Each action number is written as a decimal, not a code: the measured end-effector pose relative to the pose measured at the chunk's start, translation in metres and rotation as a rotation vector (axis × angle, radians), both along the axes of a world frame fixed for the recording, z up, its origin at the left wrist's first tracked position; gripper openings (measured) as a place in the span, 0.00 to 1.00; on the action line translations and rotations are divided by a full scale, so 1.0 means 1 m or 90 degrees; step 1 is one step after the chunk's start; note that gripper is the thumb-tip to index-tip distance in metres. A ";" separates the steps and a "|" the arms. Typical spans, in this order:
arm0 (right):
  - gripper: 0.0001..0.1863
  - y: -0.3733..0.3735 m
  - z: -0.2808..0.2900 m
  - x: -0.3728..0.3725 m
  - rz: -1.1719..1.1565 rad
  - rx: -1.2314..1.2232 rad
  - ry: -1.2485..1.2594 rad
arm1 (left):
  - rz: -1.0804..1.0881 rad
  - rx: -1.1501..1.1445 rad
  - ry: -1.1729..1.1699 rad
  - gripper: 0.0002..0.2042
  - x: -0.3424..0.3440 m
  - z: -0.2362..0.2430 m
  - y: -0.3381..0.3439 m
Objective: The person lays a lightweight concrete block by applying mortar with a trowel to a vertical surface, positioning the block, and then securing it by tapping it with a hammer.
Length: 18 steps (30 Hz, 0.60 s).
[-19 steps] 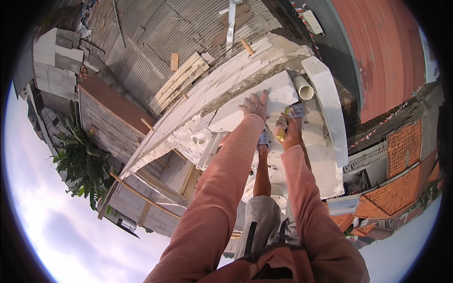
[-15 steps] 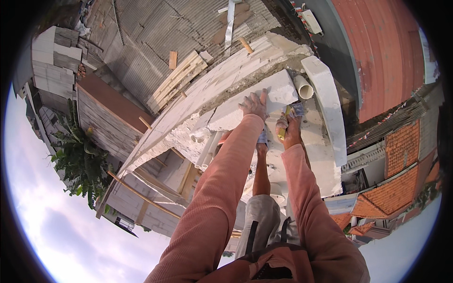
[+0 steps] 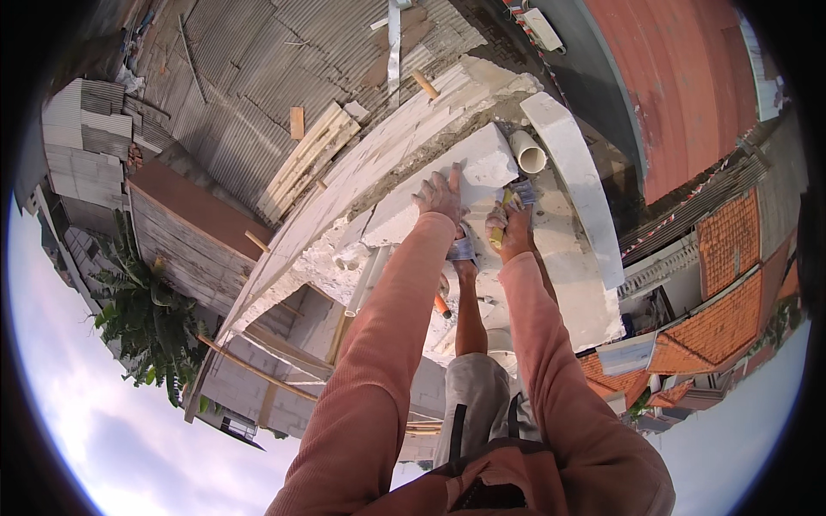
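Note:
My left hand (image 3: 440,196) lies with spread fingers on top of a white concrete block (image 3: 490,163), which sits along the rough wall top. To its right my right hand (image 3: 514,229) is closed around a yellow object (image 3: 496,230); its kind is hard to make out, as the fingers cover much of it. That hand is close to my right foot (image 3: 522,191) and apart from the block. My left foot (image 3: 463,247) stands just below the left hand. An orange-handled tool (image 3: 442,306) rests on the ledge near my left leg, its other end hidden.
A white pipe end (image 3: 531,158) sticks up beside the block, next to a curved white slab (image 3: 585,189). White pipes (image 3: 366,284) run beside my left forearm. Beyond the wall edge (image 3: 284,232) the ground drops to corrugated roofs (image 3: 318,52). Timber planks (image 3: 310,155) lie there.
The view has shifted, so the scene sits farther left. Both hands keep nearly the same places on the block and the yellow object. The orange-handled tool shows more plainly.

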State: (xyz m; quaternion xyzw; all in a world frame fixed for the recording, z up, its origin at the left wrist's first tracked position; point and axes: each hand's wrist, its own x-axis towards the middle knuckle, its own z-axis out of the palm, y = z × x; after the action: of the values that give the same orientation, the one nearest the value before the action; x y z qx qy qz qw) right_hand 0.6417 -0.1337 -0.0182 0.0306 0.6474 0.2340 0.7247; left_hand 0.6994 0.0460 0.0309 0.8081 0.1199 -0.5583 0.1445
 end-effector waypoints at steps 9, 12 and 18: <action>0.07 0.011 0.009 0.014 0.045 -0.049 0.003 | 0.036 0.022 -0.044 0.51 -0.012 -0.002 -0.001; 0.08 0.012 0.006 0.017 0.080 -0.059 0.000 | 0.019 0.036 -0.083 0.52 -0.012 -0.006 0.001; 0.07 0.008 -0.004 0.007 0.053 -0.031 0.029 | 0.026 0.013 -0.073 0.53 -0.012 -0.002 -0.003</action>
State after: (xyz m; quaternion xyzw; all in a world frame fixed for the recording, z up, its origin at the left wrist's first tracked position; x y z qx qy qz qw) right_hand 0.6488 -0.1253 -0.0219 -0.0091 0.6701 0.2475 0.6998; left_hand 0.6873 0.0429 0.0289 0.8375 0.1334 -0.5070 0.1542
